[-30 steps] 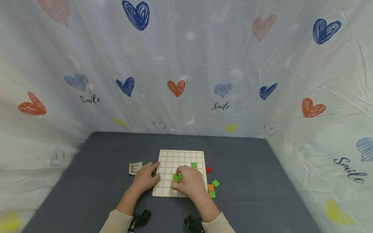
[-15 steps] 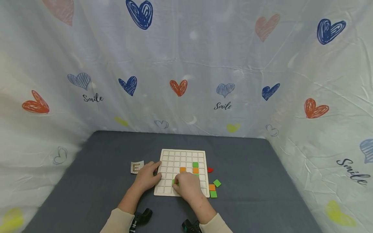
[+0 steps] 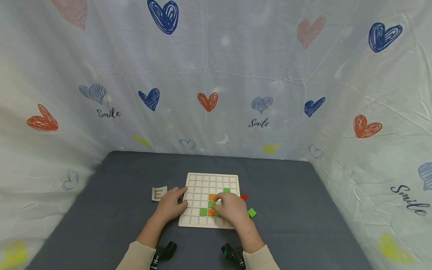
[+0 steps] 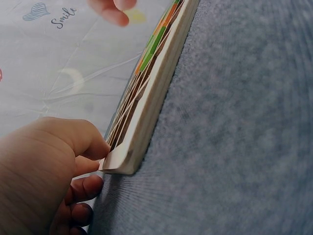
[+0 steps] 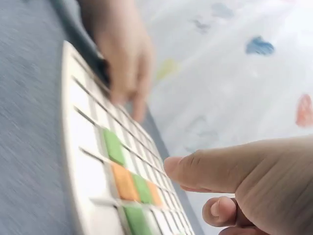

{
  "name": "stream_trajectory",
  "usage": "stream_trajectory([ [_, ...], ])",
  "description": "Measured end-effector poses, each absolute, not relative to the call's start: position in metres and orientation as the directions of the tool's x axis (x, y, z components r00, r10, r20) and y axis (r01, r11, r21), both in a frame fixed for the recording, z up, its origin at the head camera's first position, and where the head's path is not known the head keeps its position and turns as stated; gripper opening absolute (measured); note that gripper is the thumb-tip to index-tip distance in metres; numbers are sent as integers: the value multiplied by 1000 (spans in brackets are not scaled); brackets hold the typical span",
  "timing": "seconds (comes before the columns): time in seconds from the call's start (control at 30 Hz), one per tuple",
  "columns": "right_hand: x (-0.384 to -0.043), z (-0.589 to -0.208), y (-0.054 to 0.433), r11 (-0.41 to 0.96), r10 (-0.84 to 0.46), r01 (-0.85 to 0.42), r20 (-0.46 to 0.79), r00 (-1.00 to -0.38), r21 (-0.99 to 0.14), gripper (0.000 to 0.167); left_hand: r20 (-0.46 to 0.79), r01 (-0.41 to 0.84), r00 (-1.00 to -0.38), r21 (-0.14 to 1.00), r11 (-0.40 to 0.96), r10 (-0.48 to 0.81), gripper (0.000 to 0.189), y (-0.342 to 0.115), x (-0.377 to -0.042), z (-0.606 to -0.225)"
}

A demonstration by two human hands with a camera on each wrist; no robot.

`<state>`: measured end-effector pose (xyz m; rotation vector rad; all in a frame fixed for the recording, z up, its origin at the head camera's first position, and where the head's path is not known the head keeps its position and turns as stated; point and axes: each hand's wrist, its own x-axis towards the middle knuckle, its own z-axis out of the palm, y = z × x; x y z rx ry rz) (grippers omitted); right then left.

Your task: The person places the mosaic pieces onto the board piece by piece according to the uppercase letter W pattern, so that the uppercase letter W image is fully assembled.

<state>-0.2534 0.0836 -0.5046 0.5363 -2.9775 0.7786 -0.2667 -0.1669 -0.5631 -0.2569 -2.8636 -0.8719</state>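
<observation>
A pale wooden grid board (image 3: 197, 183) lies on the table. Green and orange square tiles sit in its cells: a green tile (image 3: 203, 211), an orange tile (image 3: 211, 212), another green one (image 3: 211, 204) and an orange one (image 3: 212, 197) above it. My left hand (image 3: 170, 204) rests at the board's left edge; in the left wrist view its bent thumb touches the corner. Over the right half of the board hovers my right hand (image 3: 232, 208), thumb and index finger apart, no tile visible between them. It hides some cells behind it.
Right of the board lie a red piece (image 3: 243, 197) and a loose green tile (image 3: 252, 212); an orange one is mostly covered. A small pattern card (image 3: 159, 194) lies left. Dark wrist-worn devices sit below both forearms. A heart-printed curtain (image 3: 233, 82) surrounds the dark table (image 3: 141, 168).
My right hand has set a green tile into the lower left of the tile group, let go, and moved right and slightly up. The left hand stays on the board's edge.
</observation>
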Motion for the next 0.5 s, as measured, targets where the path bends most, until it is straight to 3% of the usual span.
stream_trajectory([
  [0.33,-275,-515,135,877,-78,-120,107,-991,-466,34,178,200,-976,543,815,121,52,-167,-267,-563],
  [0.5,-281,-525,152,885,-25,-46,52,-998,-463,41,189,203,-975,539,818,117,51,-167,-266,-564],
])
